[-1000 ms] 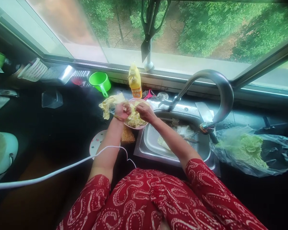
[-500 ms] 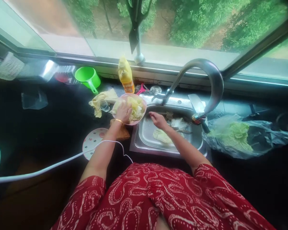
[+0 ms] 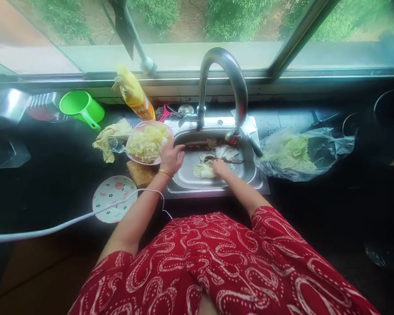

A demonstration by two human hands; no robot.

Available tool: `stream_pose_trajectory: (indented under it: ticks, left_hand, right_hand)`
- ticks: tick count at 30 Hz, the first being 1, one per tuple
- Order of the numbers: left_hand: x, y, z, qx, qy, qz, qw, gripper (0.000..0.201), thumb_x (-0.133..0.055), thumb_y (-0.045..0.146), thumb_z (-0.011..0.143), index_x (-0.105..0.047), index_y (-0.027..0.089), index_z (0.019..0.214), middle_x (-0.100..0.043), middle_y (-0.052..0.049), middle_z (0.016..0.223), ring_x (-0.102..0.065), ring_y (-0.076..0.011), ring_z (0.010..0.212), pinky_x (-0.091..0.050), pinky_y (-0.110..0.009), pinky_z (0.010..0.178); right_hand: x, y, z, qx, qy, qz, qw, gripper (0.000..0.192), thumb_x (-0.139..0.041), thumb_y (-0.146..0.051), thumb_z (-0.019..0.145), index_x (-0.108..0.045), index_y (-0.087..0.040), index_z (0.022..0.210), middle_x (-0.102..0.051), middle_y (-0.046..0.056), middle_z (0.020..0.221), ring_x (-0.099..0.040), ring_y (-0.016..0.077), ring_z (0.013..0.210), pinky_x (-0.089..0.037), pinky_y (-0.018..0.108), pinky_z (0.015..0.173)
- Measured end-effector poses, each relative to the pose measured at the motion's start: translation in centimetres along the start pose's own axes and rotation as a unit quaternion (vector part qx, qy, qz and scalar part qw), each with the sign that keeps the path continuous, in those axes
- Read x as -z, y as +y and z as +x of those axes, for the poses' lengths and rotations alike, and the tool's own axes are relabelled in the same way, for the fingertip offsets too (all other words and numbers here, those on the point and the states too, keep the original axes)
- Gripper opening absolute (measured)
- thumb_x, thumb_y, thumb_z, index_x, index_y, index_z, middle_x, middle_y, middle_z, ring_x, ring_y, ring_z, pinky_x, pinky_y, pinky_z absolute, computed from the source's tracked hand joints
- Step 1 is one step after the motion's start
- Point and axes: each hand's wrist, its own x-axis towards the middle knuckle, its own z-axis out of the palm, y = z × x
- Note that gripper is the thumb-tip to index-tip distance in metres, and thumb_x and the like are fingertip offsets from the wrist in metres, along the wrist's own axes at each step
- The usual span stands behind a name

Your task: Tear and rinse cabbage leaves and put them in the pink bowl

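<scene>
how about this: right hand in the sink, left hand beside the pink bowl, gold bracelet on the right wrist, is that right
Not quite: the gold bracelet is on the left wrist, as the head view shows. The right hand is indeed in the sink, the left hand beside the pink bowl.

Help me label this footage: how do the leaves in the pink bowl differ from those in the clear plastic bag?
Form: the bowl leaves are a heap of small pieces; the bag leaves form one main clump.
Cover: the bowl leaves lie uncovered in the pink bowl; plastic bag surrounds the bag leaves.
Place: the bowl leaves are left of the sink, the bag leaves right.
Both look pale.
</scene>
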Motion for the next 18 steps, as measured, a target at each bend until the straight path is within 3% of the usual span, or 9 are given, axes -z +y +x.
stream_pose_trajectory:
  ticks: [2, 5, 7, 10, 12, 14, 16, 17, 18]
  left_hand:
    - [-2.8, 1.0, -1.1, 0.027, -0.063, 0.003, 0.998, 0.025, -0.059, 0.023, 0.082, -0.070, 0.022, 0.104, -0.054, -0.012, 0.138, -0.040, -0.0316, 0.136, -0.024, -0.051, 0.115]
    - [-6.4, 1.4, -2.2, 0.081, -0.151, 0.005, 0.985, 0.024, -0.056, 0.021, 0.083, -0.072, 0.020, 0.101, -0.060, -0.014, 0.130, -0.047, -0.0321, 0.130, -0.030, -0.051, 0.111]
    - [-8.3, 1.4, -2.5, 0.118, -0.199, -0.030, 0.972, 0.024, -0.055, 0.019, 0.083, -0.071, 0.019, 0.100, -0.065, -0.014, 0.123, -0.053, -0.0312, 0.123, -0.033, -0.048, 0.110]
    - [-10.8, 2.4, -2.5, 0.204, -0.210, -0.151, 0.944, 0.024, -0.056, 0.020, 0.082, -0.069, 0.017, 0.102, -0.067, -0.014, 0.118, -0.057, -0.0284, 0.117, -0.038, -0.042, 0.106]
    - [-12.4, 3.8, -2.2, 0.296, -0.197, -0.253, 0.900, 0.022, -0.056, 0.027, 0.085, -0.066, 0.018, 0.102, -0.068, -0.012, 0.114, -0.060, -0.0257, 0.110, -0.044, -0.038, 0.097]
    - [-13.8, 5.5, -2.0, 0.378, -0.203, -0.353, 0.831, 0.025, -0.050, 0.038, 0.089, -0.065, 0.020, 0.097, -0.069, -0.009, 0.103, -0.063, -0.0212, 0.095, -0.049, -0.034, 0.083]
    - [-15.1, 7.0, -1.6, 0.410, -0.216, -0.432, 0.774, 0.028, -0.046, 0.042, 0.092, -0.062, 0.019, 0.091, -0.068, -0.006, 0.092, -0.063, -0.0162, 0.080, -0.049, -0.029, 0.074]
    - [-15.6, 7.6, -1.5, 0.410, -0.213, -0.453, 0.762, 0.025, -0.046, 0.039, 0.092, -0.060, 0.019, 0.089, -0.067, -0.005, 0.088, -0.062, -0.0145, 0.075, -0.049, -0.028, 0.071]
    - [-16.0, 8.0, -1.3, 0.405, -0.200, -0.456, 0.767, 0.020, -0.048, 0.035, 0.091, -0.058, 0.018, 0.088, -0.066, -0.004, 0.085, -0.061, -0.0136, 0.072, -0.048, -0.027, 0.070]
  right_hand:
    - [-0.2, -0.3, -0.4, 0.030, 0.010, 0.026, 0.999, 0.045, -0.063, -0.016, 0.082, -0.058, -0.013, 0.126, -0.052, 0.024, 0.134, -0.047, 0.0356, 0.127, -0.040, 0.047, 0.102]
    - [-0.3, -0.6, -0.7, 0.073, -0.014, 0.102, 0.992, 0.037, -0.075, -0.018, 0.071, -0.066, -0.013, 0.107, -0.061, 0.021, 0.122, -0.051, 0.0356, 0.122, -0.039, 0.046, 0.104]
    - [0.0, -0.4, -0.7, 0.064, -0.019, 0.146, 0.987, 0.026, -0.071, -0.020, 0.075, -0.066, -0.012, 0.099, -0.066, 0.020, 0.110, -0.057, 0.0334, 0.113, -0.042, 0.045, 0.100]
    - [1.6, 0.7, -0.9, 0.072, -0.005, 0.244, 0.967, 0.029, -0.050, -0.032, 0.092, -0.059, -0.014, 0.112, -0.067, 0.015, 0.108, -0.063, 0.0246, 0.101, -0.049, 0.037, 0.088]
    - [2.8, 1.5, -1.7, 0.104, -0.021, 0.384, 0.917, 0.036, -0.035, -0.039, 0.098, -0.052, -0.016, 0.121, -0.067, 0.012, 0.111, -0.065, 0.0195, 0.095, -0.052, 0.031, 0.080]
    - [3.7, 2.1, -2.7, 0.125, -0.077, 0.547, 0.824, 0.041, -0.028, -0.047, 0.099, -0.052, -0.018, 0.118, -0.068, 0.011, 0.107, -0.066, 0.0178, 0.088, -0.053, 0.030, 0.075]
    - [4.1, 2.5, -3.6, 0.104, -0.130, 0.651, 0.740, 0.049, -0.027, -0.055, 0.097, -0.056, -0.018, 0.106, -0.068, 0.010, 0.097, -0.065, 0.0179, 0.080, -0.054, 0.030, 0.070]
    - [4.1, 2.6, -3.8, 0.084, -0.134, 0.665, 0.730, 0.052, -0.026, -0.058, 0.097, -0.057, -0.018, 0.102, -0.068, 0.010, 0.093, -0.064, 0.0175, 0.076, -0.053, 0.030, 0.068]
    - [4.0, 2.8, -4.0, 0.067, -0.116, 0.659, 0.740, 0.052, -0.027, -0.060, 0.096, -0.058, -0.018, 0.100, -0.068, 0.009, 0.090, -0.063, 0.0169, 0.074, -0.053, 0.029, 0.065]
